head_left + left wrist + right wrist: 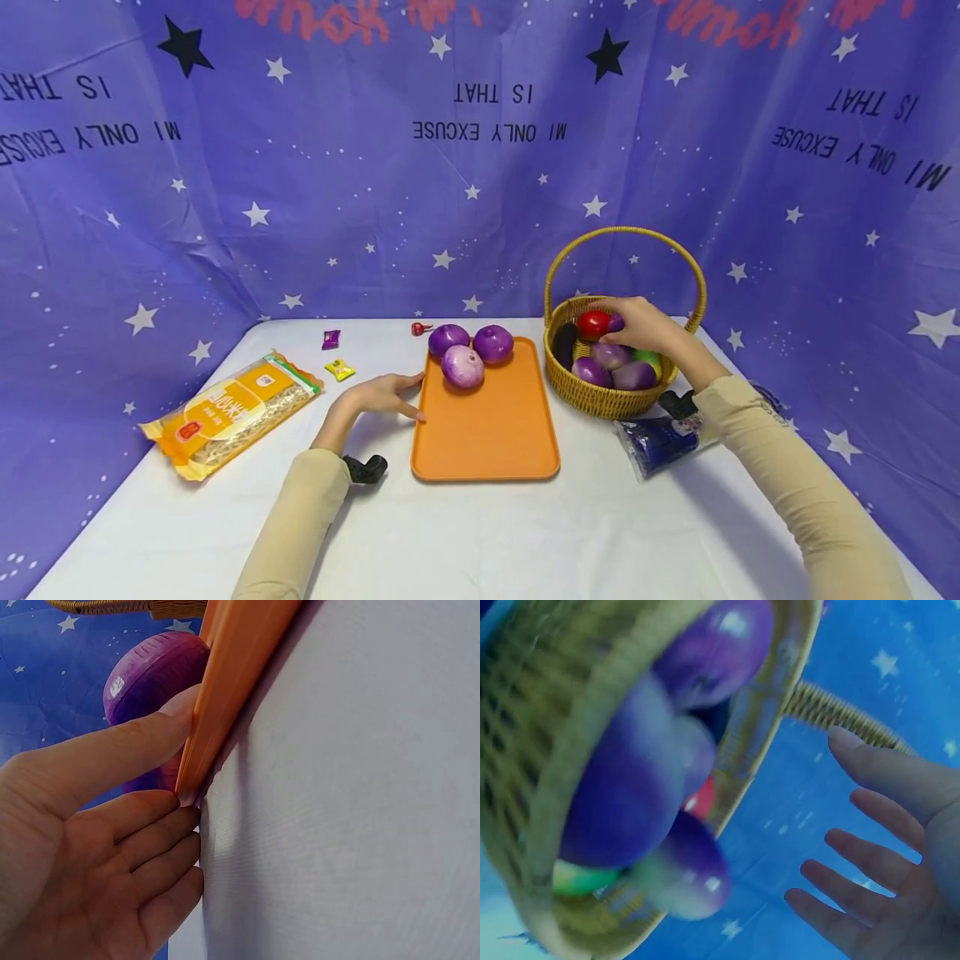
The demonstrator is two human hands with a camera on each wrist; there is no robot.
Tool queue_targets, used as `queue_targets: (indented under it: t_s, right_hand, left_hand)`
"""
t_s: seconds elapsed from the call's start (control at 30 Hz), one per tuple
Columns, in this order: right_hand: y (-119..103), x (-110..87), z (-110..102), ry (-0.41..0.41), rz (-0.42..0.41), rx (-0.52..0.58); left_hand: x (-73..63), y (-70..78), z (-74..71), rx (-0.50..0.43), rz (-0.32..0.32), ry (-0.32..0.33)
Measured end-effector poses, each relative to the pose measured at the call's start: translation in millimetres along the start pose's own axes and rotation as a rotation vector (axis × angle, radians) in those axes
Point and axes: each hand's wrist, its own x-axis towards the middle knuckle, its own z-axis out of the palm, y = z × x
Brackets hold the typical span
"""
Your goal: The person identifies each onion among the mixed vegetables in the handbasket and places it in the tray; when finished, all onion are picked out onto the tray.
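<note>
My left hand [386, 396] holds the left edge of an orange tray [487, 433]; in the left wrist view its thumb lies over the rim and its fingertips meet the tray's side [225, 690] at the tabletop. Three purple onions [462, 367] sit at the tray's far end. Over the wicker basket [600, 404] on the right is my right hand [633, 323]. The right wrist view shows its fingers spread, apart from the blurred purple vegetables [622, 787]. Inside the basket are a red tomato-like piece [594, 325], a dark elongated one [565, 342], a green one and several purple ones.
A yellow-and-orange food bag [236, 412] lies on the left of the white table, with a purple candy [331, 339] and a yellow candy [340, 370] beyond it. Behind the tray is a small red item [420, 328]. A dark blue packet [660, 442] lies before the basket, whose tall handle [626, 229] arches upward.
</note>
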Motion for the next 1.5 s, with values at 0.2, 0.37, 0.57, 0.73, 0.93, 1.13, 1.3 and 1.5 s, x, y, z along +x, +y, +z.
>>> queue_targets:
  t_s: [0.2,0.37,0.57,0.73,0.93,1.13,1.3,1.5]
  right_hand:
    - [28.3,2.0,-6.8,-0.047,0.062,-0.024]
    - [45.3,6.2,-9.0,-0.102,0.076,-0.055]
    - [56.3,12.3,-9.8,-0.168,0.178,-0.053]
    - [58.1,14.9,-9.3,-0.187,0.226,-0.030]
    - [63.2,16.5,-4.4,-0.173,0.213,-0.030]
    - [67.1,14.8,-2.8,-0.149,0.191,-0.056]
    - [64.2,11.9,-6.9,-0.122,0.176,-0.069]
    - [57.9,7.8,-13.1,-0.050,0.122,-0.105]
  left_hand:
    - [0.6,-0.8,0.7,0.006,0.004,-0.003]
    - [0.5,-1.2,0.4,0.010,0.008,0.008]
    - [1.8,-2.5,0.4,0.010,0.019,0.009]
    - [1.9,-2.8,0.3,0.004,0.010,0.009]
    - [1.6,-2.2,0.1,0.007,0.005,0.009]
    - [1.6,-2.2,0.6,0.006,-0.003,0.001]
    - [1.9,-2.8,0.6,0.011,-0.001,-0.001]
    - [2.2,-2.3,0.2,0.010,-0.005,-0.004]
